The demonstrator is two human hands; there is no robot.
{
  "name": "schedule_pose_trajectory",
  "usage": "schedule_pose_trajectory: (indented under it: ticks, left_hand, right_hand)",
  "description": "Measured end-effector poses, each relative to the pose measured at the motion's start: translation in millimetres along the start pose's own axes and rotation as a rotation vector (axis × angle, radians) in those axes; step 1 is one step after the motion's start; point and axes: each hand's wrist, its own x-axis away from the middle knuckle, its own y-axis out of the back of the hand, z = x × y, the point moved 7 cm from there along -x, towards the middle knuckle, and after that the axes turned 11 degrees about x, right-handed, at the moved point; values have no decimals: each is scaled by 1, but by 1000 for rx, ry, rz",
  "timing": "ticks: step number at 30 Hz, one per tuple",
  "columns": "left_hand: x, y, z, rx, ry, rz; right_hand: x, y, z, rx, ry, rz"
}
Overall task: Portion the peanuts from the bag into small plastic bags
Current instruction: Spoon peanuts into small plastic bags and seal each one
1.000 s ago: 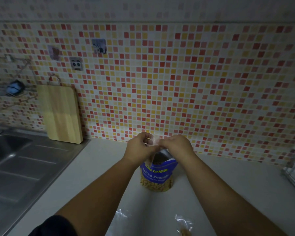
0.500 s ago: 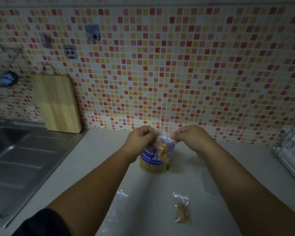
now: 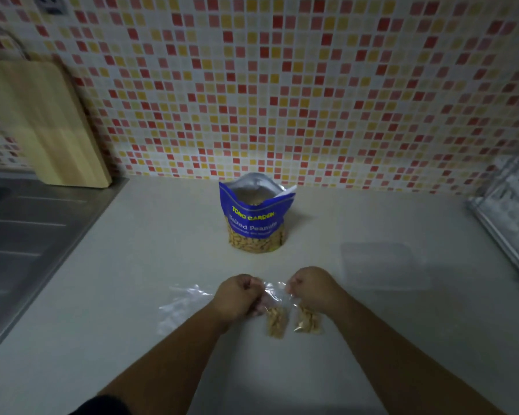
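Both hands are low over the tabletop (image 3: pixel 162 235), close to the person. The left hand (image 3: pixel 237 298) and the right hand (image 3: pixel 312 290) have their fingers curled, and each pinches one end of the top edge of a small plastic bag (image 3: pixel 274 313) stretched between them. The peanuts (image 3: pixel 274 322) in it sit at its bottom, at or just above the tabletop; I cannot tell whether it touches.

Just beside it, under the right wrist, a second small bag (image 3: pixel 307 322) with a portion of nuts lies on the tabletop. Left of the left hand lies an empty plastic bag (image 3: pixel 183 304), flat and crinkled.

The blue peanut bag (image 3: pixel 255 217) stands upright farther back, near the tiled wall (image 3: pixel 282 100), well apart from the hands. Its top is torn open, and nuts show through the clear lower part.

A clear plastic container (image 3: pixel 381 265) lies to the right. A dish rack (image 3: pixel 510 211) is at the right edge. On the left is a steel sink (image 3: pixel 18 250), with a wooden cutting board (image 3: pixel 42 121) leaning against the wall behind it.
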Motion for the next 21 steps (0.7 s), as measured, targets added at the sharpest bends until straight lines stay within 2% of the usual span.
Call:
schedule_pose_trajectory:
  ticks: [3, 7, 8, 10, 15, 18, 21]
  left_hand:
    - [-7, -1, 6, -96, -24, -75]
    - [-11, -2, -7, -568, -228, -196]
    - [-12, -2, -8, -614, -252, -210]
    - [-13, -3, -6, -642, -268, -213]
    - [-13, -4, -3, -650, -246, -232]
    - [-10, -2, -6, -627, -243, -234]
    - [-8, 17, -16, -597, -265, -303]
  right_hand:
    - [-3, -5, -3, 142, 48, -141]
    - [-3, -8, 1, 340, 140, -336]
    - [-3, -9, 1, 375, 152, -361]
    - [-2, -11, 0, 437, 137, -377]
    - [3, -11, -2, 409, 85, -497]
    - [3, -10, -3, 326, 81, -465]
    - [0, -5, -1, 245, 83, -495]
